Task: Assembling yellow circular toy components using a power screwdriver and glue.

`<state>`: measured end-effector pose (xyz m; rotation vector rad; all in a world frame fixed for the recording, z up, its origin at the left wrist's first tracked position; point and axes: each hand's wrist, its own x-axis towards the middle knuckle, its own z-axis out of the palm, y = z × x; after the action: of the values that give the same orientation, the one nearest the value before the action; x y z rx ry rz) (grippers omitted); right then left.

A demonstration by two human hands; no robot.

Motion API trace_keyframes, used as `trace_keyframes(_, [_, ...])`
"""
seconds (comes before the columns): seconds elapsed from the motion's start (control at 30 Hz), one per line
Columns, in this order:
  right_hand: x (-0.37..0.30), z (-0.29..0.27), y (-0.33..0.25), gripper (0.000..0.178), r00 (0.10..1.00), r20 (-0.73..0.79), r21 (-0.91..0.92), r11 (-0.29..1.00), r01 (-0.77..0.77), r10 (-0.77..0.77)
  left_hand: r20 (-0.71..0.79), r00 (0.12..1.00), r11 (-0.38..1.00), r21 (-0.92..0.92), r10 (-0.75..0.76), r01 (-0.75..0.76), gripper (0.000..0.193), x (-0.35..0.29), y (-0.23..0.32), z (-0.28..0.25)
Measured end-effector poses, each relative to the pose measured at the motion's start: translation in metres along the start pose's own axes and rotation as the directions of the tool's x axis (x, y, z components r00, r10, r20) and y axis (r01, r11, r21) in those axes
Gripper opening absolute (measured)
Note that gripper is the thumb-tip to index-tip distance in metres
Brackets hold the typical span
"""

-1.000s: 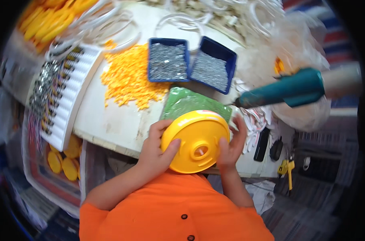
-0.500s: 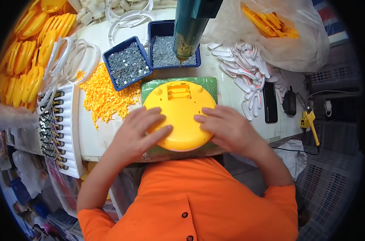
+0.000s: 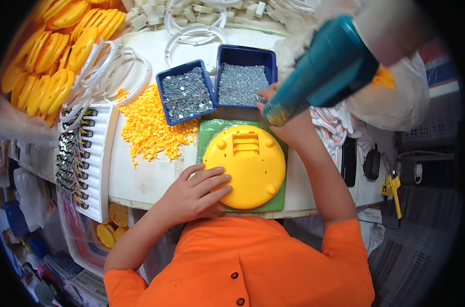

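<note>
A round yellow plastic case [image 3: 248, 179], with a rectangular battery compartment [image 3: 246, 145] at its far side, lies on a green mat [image 3: 208, 134]. My left hand [image 3: 199, 194] rests on the case's left side, its fingers stretched out and spread. At the right edge of a blue bin of small screws [image 3: 241, 84] is my right hand [image 3: 291, 125], fingers bent together. Whether a screw is between them I cannot make out. A teal power screwdriver [image 3: 319, 71] hangs over this hand and hides part of it.
A second blue bin [image 3: 186, 94] holds small metal parts. Small orange pieces [image 3: 156, 125] are heaped beside it. White rings [image 3: 133, 77], yellow shells [image 3: 48, 71] and a white rack of wired parts [image 3: 97, 158] stand left. A phone [image 3: 349, 161] and soldering iron [image 3: 393, 192] are right.
My right hand has left the case and reached forward to the screw bin. My left hand stays on the case. The screwdriver now tilts and sits farther right. The view has shifted.
</note>
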<state>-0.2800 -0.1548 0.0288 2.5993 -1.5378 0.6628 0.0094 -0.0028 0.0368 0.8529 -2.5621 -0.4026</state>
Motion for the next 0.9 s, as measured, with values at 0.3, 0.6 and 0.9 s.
trace_keyframes(0.3, [0.048,0.000,0.002,0.008,0.991,-0.046,0.195,0.971,0.136,-0.129,-0.399,0.901,0.983,-0.006,-0.169,0.182,0.031,0.103,-0.076,-0.018])
trace_keyframes(0.6, [-0.031,-0.041,-0.011,0.011,0.956,0.090,0.600,0.751,-0.276,0.279,-0.291,0.944,0.962,0.172,-0.156,0.212,0.012,0.147,-0.132,0.010])
trace_keyframes(0.9, [-0.087,-0.056,-0.048,0.008,0.967,0.182,0.520,0.818,-0.247,0.176,-0.452,0.883,0.967,0.141,-0.128,0.212,0.012,0.151,-0.127,0.012])
